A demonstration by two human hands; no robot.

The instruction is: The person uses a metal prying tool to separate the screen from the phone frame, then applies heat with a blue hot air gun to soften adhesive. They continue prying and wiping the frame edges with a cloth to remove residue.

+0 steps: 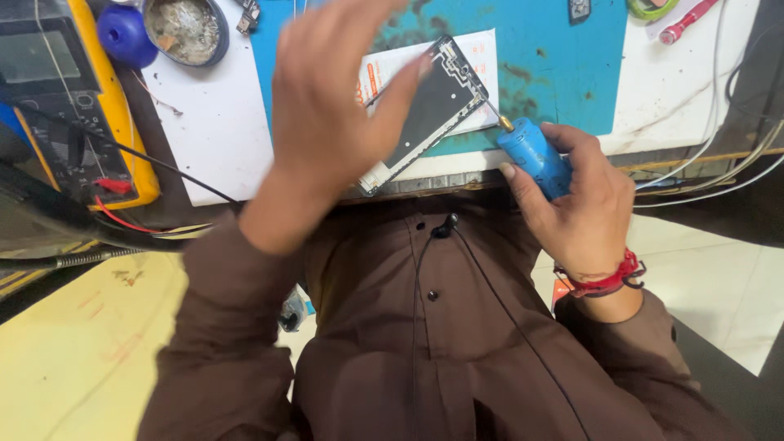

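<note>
An opened phone body (433,110) with a dark inner frame lies slanted on the blue mat (555,57) at the bench's near edge. My left hand (335,90) is raised over its left part, blurred, fingers spread, thumb tip touching the phone's upper edge. My right hand (576,204) grips a blue screwdriver (535,155) whose metal tip rests on the phone's right edge. A red thread band circles my right wrist.
A yellow multimeter (73,98) with red and black leads stands at the left. A round metal tin (186,31) and a blue ball-shaped object (124,34) sit at the back left. White cables (719,175) trail at the right, a red tool (686,23) lies beyond.
</note>
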